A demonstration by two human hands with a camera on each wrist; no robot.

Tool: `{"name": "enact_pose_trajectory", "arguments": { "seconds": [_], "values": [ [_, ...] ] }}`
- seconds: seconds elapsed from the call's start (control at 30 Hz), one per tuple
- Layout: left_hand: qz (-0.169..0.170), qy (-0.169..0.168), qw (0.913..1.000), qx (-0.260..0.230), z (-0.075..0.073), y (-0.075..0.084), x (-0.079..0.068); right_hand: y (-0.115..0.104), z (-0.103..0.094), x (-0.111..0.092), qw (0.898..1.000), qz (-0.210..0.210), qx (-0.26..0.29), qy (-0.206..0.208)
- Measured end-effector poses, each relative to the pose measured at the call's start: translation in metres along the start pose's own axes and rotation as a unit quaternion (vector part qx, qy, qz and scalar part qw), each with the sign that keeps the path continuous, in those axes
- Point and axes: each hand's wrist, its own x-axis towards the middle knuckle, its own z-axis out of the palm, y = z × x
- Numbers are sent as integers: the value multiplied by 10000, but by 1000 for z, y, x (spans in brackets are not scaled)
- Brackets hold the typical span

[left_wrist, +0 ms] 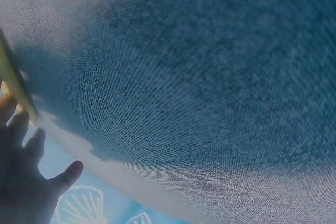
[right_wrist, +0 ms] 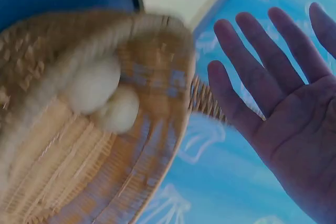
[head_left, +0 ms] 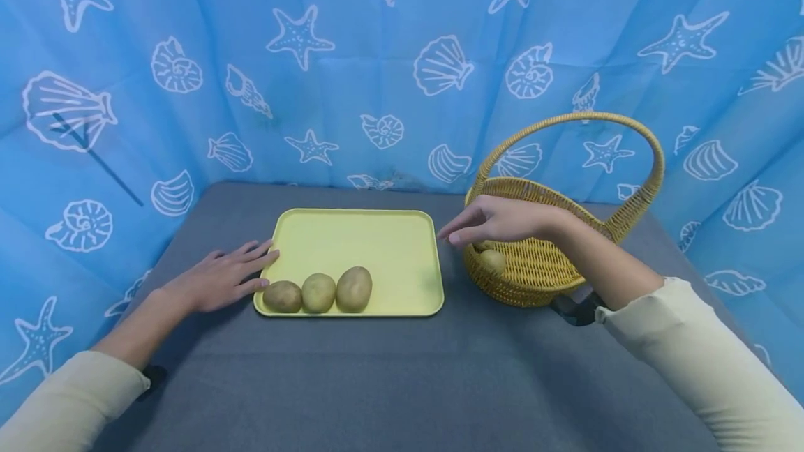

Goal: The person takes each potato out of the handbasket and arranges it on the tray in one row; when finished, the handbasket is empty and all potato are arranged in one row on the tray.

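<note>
At the left of the head view, the left hand is spread wide, fingers straight, their tips over the left edge of the yellow tray; it grips nothing. Pressing hard on that edge could shift or tip the tray. The thumb lies right by the brown potato in the tray's lower left corner; whether they touch I cannot tell, but a small sideways nudge there could start it rolling.

Next along the lower edge come the round potato and the tall potato, the three in a close row. A push on one would likely pass to its neighbours, and the low rim might not stop them rolling onto the grey table.

Right of centre, the right hand hangs over the basket's left rim, fingers extended and loose, holding nothing. Its forearm crosses in front of the basket, so the dark wrist device or the sleeve might catch the rim and drag it.

Inside, at the basket's left, sit two pale potatoes, touching or nearly so; grasping one carelessly could knock the other, and a smooth skin could slip from a loose grip.
</note>
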Motion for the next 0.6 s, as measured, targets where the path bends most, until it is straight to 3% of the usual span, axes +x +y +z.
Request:
{"name": "enact_pose_trajectory", "arguments": {
  "seconds": [0.13, 0.23, 0.4, 0.6],
  "values": [
    [-57, -29, 10000, 6, 1, 0, -1, 16, -12, -16, 9994, 308, 141, 10],
    [-86, -24, 10000, -5, 1, 0, -2, 29, -20, -24, 9972, 673, 259, -215],
    [-94, -39, 9999, -43, 0, 2, -2, 52, -28, -31, 9891, 1166, 590, -685],
    [-126, -79, 9999, -69, -1, 5, 0, 82, -31, -37, 9803, 1477, 1074, -756]
  ]
}}
